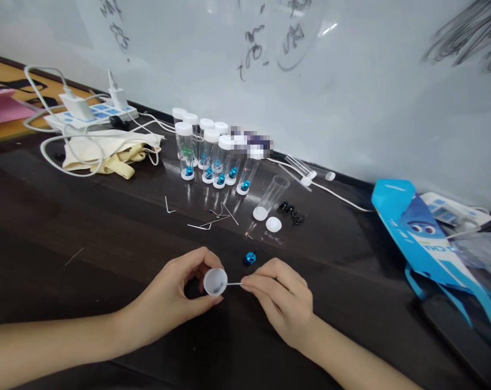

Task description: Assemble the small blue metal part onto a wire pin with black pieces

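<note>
My left hand (184, 287) is closed round a small white cap (215, 282), tilted so its hollow side faces me. A few tiny dark pieces lie inside, too small to name. Between its thumb and fingers, my right hand (284, 300) pinches a thin metal rod (234, 284) whose far end meets the cap's right rim. The rest of the rod is hidden in the fingers. Just beyond my right hand, a shiny blue metal part (250, 258) with a dark pin sits on the dark table (119, 238).
Several clear tubes (185, 151) with white caps stand behind, blue parts inside. An open tube (272, 197), a loose cap (273, 224), black pieces (292, 211) and L-shaped hex keys (200, 226) lie nearer. A cloth bag (107, 149) and blue packaging (420, 233) flank them.
</note>
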Available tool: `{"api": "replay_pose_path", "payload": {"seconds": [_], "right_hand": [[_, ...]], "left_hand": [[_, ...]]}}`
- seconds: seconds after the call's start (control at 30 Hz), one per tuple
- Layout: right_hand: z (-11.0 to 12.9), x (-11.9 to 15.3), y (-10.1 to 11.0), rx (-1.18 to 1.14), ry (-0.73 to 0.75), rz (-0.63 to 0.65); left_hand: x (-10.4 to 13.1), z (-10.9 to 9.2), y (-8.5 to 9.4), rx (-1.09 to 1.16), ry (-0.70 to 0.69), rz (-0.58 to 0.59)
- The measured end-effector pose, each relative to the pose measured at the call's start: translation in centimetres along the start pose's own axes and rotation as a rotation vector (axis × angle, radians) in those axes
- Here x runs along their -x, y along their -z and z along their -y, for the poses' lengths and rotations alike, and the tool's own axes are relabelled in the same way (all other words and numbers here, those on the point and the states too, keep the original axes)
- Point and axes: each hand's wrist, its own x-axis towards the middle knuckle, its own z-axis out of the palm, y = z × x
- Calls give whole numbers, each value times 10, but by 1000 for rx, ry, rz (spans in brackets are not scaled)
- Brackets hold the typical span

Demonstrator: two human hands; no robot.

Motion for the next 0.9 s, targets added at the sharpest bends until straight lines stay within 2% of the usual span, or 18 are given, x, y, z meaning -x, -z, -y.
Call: {"api": "replay_pose_path", "payload": {"seconds": [0.33, 0.67, 0.9], "right_hand": [[2, -2, 0, 23, 27, -15], [-1, 4, -3, 109, 134, 83], [-1, 5, -2, 186, 202, 149]], "left_hand": [[-1, 0, 0, 12, -5, 0], [-1, -2, 0, -34, -21, 87], [0, -1, -1, -52, -38, 84]]}}
